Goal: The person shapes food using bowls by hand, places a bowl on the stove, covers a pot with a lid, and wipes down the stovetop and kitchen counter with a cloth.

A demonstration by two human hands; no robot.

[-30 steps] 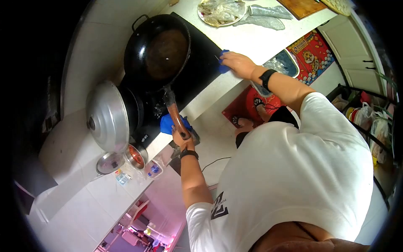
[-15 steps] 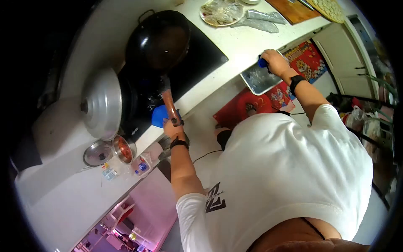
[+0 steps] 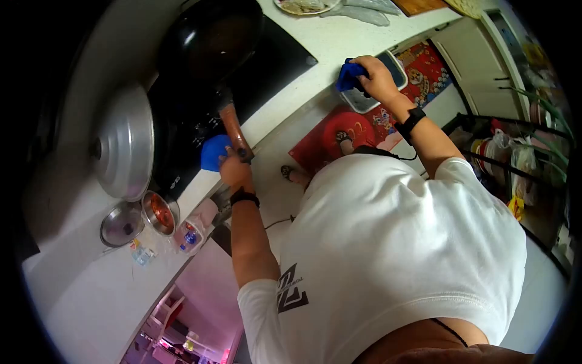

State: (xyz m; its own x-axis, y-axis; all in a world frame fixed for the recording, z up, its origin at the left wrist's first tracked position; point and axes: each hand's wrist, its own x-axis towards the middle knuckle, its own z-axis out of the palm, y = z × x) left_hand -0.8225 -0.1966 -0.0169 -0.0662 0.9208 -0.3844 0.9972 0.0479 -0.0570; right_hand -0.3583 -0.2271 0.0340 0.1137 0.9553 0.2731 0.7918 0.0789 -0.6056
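My left hand [image 3: 234, 168] is closed on a blue cloth [image 3: 216, 153] at the counter's front edge, right beside the brown wooden handle [image 3: 233, 127] of a black wok [image 3: 209, 42]. Whether its fingers also touch the handle, I cannot tell. A second blue cloth [image 3: 350, 75] is bunched in my right hand [image 3: 377, 77]. That hand hangs past the counter edge, above a rectangular grey container [image 3: 364, 105] with a pale rim. The wok rests on a black cooktop [image 3: 287, 59].
A large metal lid [image 3: 124, 142] leans left of the cooktop. Near it are a metal bowl with red food [image 3: 159, 213], a small round lid [image 3: 122, 224] and a plastic box [image 3: 190, 235]. A covered plate [image 3: 306, 6] is at the back; a red mat [image 3: 330, 136] lies below.
My right hand has drawn the cloth up and left at the container, and more of the cloth shows. My left hand stays by the wok handle. The whole view has shifted slightly.
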